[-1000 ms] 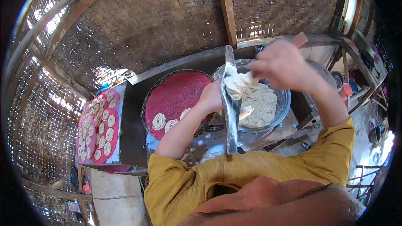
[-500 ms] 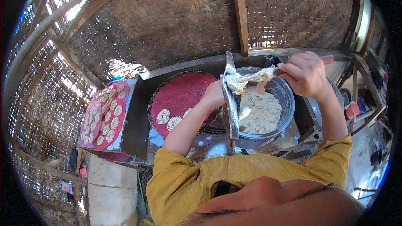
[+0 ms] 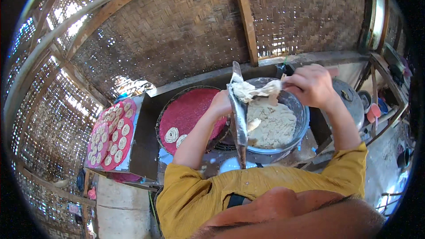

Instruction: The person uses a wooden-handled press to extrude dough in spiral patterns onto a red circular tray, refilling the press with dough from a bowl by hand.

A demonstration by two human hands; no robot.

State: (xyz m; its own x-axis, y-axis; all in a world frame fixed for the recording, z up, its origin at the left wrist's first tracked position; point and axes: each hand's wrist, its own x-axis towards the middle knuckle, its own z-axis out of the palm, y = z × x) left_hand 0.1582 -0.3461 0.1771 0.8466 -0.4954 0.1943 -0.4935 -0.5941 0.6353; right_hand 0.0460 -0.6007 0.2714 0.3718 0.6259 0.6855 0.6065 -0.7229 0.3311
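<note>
Our right hand (image 3: 308,86) is wrapped around a handled tool (image 3: 333,72), from which pale dough (image 3: 268,89) stretches to a tall, narrow metal-faced holder (image 3: 241,126). Our left hand (image 3: 221,104) meets the holder's left side, fingers too hidden for us to tell their grip. Below the tool, a basin (image 3: 303,117) holds more dough; further left, a pink round mat (image 3: 190,108) bears coils (image 3: 171,135).

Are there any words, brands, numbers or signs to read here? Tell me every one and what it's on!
None: no word, brand, number or sign can be read.
Small pale thing by the wall at lower left: too small to tell if it has print.
Bowl, dough, round red tray: no writing seen on them.
</note>
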